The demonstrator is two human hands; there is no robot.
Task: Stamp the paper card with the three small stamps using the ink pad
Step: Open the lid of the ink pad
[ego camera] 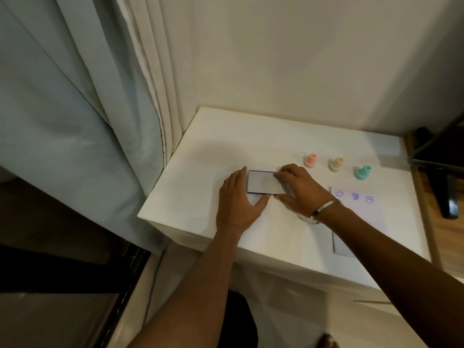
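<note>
White table (pixel 200 151) in a curtained corner; left hand (pixel 237 199) lies flat beside the ink pad (pixel 263 182), right hand (pixel 300 188) pinches its edge

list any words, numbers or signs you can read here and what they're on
No readable words or numbers anywhere.
Paper card: three purple stamped marks, not text: a smiley face, a heart, and a round mark too small to make out.
Ink pad between the hands: no label visible.
Three small stamps: no markings visible.
</note>
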